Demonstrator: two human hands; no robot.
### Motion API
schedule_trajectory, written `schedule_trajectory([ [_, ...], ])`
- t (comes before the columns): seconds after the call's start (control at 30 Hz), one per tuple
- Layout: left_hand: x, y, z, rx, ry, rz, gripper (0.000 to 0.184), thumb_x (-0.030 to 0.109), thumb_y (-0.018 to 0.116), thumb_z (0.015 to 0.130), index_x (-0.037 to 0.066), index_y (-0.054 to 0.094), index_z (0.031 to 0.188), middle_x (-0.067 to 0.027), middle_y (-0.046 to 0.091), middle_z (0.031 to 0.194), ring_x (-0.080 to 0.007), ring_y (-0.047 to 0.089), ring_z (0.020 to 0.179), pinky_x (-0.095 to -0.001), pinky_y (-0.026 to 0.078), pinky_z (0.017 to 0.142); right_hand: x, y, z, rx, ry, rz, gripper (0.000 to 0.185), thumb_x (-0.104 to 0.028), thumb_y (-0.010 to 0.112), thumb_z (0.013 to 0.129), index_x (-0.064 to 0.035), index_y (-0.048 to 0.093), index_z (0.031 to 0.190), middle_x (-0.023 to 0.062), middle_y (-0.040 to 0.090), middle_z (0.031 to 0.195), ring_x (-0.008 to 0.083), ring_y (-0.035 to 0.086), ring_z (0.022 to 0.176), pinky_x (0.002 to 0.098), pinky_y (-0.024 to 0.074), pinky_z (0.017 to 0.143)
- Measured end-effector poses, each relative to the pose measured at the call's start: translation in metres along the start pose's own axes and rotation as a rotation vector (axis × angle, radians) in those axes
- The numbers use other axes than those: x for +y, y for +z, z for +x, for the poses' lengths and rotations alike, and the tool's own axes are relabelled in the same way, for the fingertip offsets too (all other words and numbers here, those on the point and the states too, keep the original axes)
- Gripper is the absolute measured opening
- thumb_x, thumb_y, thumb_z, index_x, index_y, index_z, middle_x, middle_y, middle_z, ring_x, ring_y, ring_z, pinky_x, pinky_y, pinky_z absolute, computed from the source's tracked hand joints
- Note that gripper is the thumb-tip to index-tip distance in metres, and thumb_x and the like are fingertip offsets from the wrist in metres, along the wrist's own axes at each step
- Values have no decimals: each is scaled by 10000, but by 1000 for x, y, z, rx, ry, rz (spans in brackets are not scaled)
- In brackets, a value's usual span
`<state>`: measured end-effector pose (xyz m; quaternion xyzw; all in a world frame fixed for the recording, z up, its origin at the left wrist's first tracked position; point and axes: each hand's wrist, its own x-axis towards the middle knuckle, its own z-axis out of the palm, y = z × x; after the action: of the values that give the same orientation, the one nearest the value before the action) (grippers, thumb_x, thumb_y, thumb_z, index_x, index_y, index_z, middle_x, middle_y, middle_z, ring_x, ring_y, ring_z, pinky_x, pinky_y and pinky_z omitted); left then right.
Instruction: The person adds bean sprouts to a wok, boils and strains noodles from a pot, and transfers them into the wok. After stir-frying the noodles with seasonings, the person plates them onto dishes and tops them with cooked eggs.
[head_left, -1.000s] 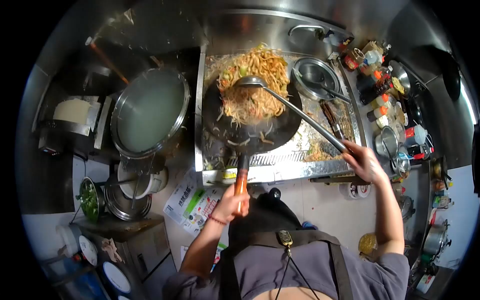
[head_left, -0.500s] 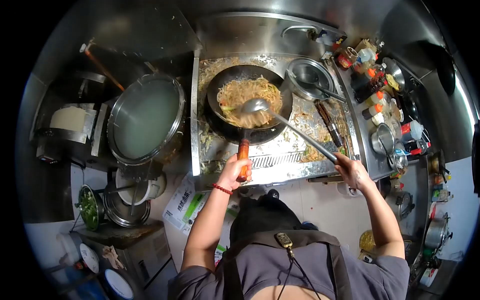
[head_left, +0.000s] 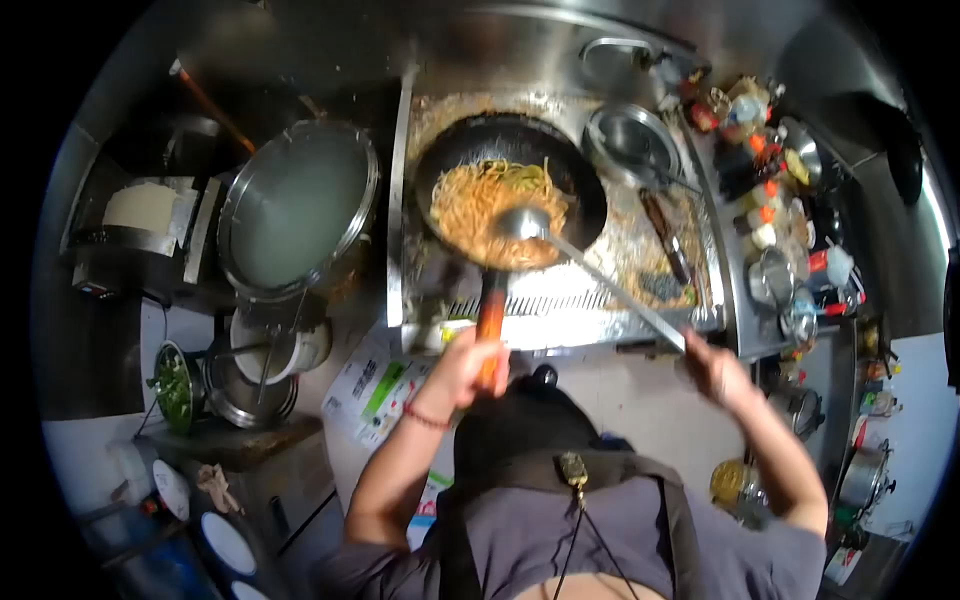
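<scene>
My left hand [head_left: 470, 366] is closed round the wooden handle of a black wok [head_left: 583, 180] over the stove. Noodles [head_left: 480, 215] with bits of green vegetable fill the near side of the wok. In my right hand [head_left: 715, 370] is the long handle of a metal ladle [head_left: 527, 222], its bowl resting against the noodles. Both hands are slightly blurred by motion. Some of the noodles lie hidden under the ladle's bowl.
Left of the stove stands a large pot of cloudy liquid [head_left: 290, 215]. A metal basin [head_left: 632, 145] sits behind the wok at right, near a brush-like tool [head_left: 665, 237]. Sauce bottles [head_left: 765, 200] crowd the right-hand shelf. Flattened cardboard [head_left: 372, 400] lies on the floor.
The wok's pan tilts toward me, and the noodles have slid to its near side. Both hands have come slightly lower in view, and the ladle's bowl has shifted a little right and down.
</scene>
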<state>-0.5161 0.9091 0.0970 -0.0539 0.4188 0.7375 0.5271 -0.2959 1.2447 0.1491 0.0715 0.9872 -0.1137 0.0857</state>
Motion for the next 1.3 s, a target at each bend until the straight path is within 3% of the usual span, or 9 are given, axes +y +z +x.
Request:
schedule_trajectory([
  [0.23, -53, -30, 12, -32, 97, -20, 191, 54, 542, 804, 56, 415, 946, -57, 465, 627, -148, 465, 438, -290, 378, 358, -22, -36, 117, 195, 44, 265, 358, -112, 563, 827, 9, 511, 1160, 189, 635, 876, 296, 618, 797, 361, 477, 702],
  [0.43, 3, -15, 26, -32, 25, -113, 115, 45, 545, 786, 13, 445, 833, -75, 454, 574, -163, 471, 428, -313, 394, 364, 11, -95, 36, 37, 323, 1113, 394, -148, 518, 882, 2, 438, 1237, -12, 462, 648, 45, 373, 403, 189, 272, 339],
  [0.57, 1, -19, 79, 28, 52, -9, 117, 41, 544, 779, 40, 434, 817, -62, 468, 667, -149, 478, 515, -301, 389, 430, -20, -20, 93, 139, 661, 911, 442, -261, 540, 882, -41, 444, 1253, 9, 551, 745, 79, 479, 522, 238, 384, 422],
  [0.77, -3, -29, 92, -34, 20, -83, 146, 22, 562, 781, 33, 437, 856, -65, 476, 687, -152, 477, 522, -308, 411, 458, -99, -9, 87, -156, 642, 1386, 315, -149, 484, 890, -10, 449, 1170, 20, 466, 579, 98, 447, 392, 250, 352, 321],
  [0.83, -4, -35, 103, -37, 30, -134, 136, 27, 561, 798, 29, 440, 860, -61, 482, 694, -139, 473, 520, -294, 416, 469, -78, -20, 97, -190, 443, 1062, 365, -126, 524, 862, 4, 463, 1197, 88, 529, 652, 155, 526, 478, 301, 411, 405],
  [0.9, -6, -44, 111, -146, -127, -334, 134, 43, 583, 787, 27, 458, 833, -51, 492, 649, -129, 493, 509, -260, 429, 461, -64, 70, 139, 274, 218, 650, 316, -99, 456, 884, -9, 463, 1187, 24, 527, 633, 127, 442, 430, 274, 375, 393],
  [0.97, -1, -23, 100, -39, -39, -255, 121, 54, 577, 797, 29, 461, 820, -40, 486, 631, -115, 486, 504, -250, 419, 444, -115, 66, 150, -9, 265, 773, 347, -91, 476, 855, 22, 445, 1182, 83, 548, 636, 174, 470, 484, 300, 411, 472],
  [1.1, -8, -12, 50, 55, 107, 4, 137, 67, 576, 800, 39, 447, 833, -31, 458, 612, -114, 465, 463, -266, 385, 386, -65, 80, 39, 54, -28, 315, 604, -41, 550, 780, -2, 285, 1322, 197, 560, 711, 366, 567, 615, 415, 452, 545],
  [1.3, 6, -2, 25, 1, -21, 16, 107, 49, 550, 804, 43, 445, 826, -26, 451, 600, -121, 451, 438, -272, 371, 372, -24, -9, 23, -49, 13, 39, 573, -54, 539, 788, -94, 337, 1322, 222, 604, 806, 367, 606, 685, 432, 493, 587],
])
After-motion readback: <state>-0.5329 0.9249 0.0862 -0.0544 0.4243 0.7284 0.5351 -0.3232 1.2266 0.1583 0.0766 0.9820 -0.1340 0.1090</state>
